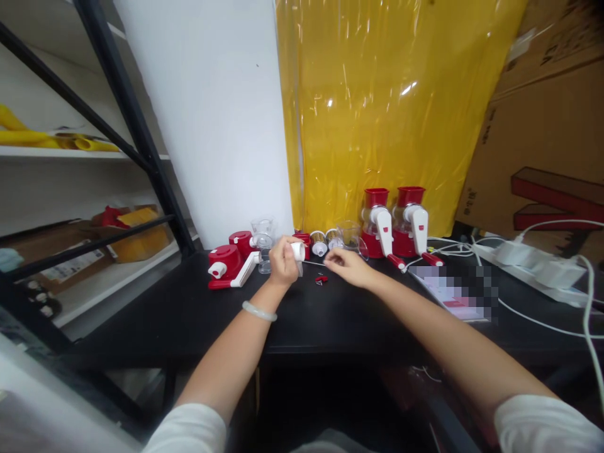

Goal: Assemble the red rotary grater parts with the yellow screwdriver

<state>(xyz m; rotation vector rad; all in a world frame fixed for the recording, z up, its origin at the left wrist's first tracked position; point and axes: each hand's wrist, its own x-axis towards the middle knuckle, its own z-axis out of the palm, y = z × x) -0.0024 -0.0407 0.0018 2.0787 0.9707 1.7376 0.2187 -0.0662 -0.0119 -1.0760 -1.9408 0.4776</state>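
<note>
My left hand [284,263] is closed around a white plastic tube-shaped part [298,251], its open round end facing right. A clear piece shows below the fingers. To the right, my right hand [348,267] has its fingers pinched at the end of a thin light rod [313,263], which stretches toward the white part; whether it touches that part I cannot tell. On the black table [302,321] between and just below the hands lie a small red piece [321,279] and a few tiny screws [319,283].
Two red-and-white hand-crank graters [376,233] stand at the back right. Red grater bases [225,263] and clear plastic parts [262,233] are at left; grater drums [319,243] lie behind my hands. A tablet-like screen [453,296], cables and a power strip [538,267] lie right.
</note>
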